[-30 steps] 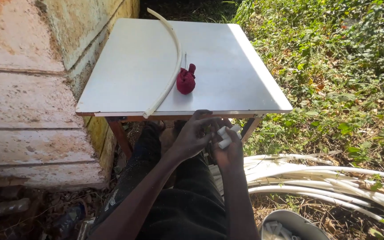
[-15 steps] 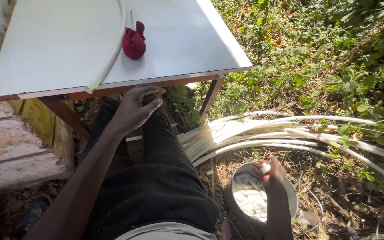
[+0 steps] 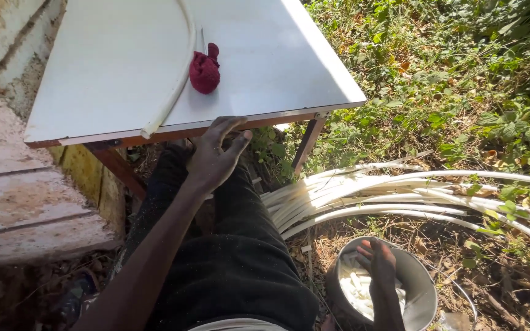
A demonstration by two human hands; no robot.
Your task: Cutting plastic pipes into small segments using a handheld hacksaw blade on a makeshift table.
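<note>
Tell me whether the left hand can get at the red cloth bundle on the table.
Probably yes: the left hand is open at the table edge, and bare tabletop lies between it and the red cloth bundle.

A curved pale strip (image 3: pixel 176 79) and a dark red cloth bundle (image 3: pixel 205 70) lie on a white table (image 3: pixel 93 67); peeled white stalks (image 3: pixel 400 193) rest on weedy ground

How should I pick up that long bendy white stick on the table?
Grip the long white stick near its end at the table's front edge, coming from above. It lies flat and that end probably sits closest, beside the left hand.
</note>
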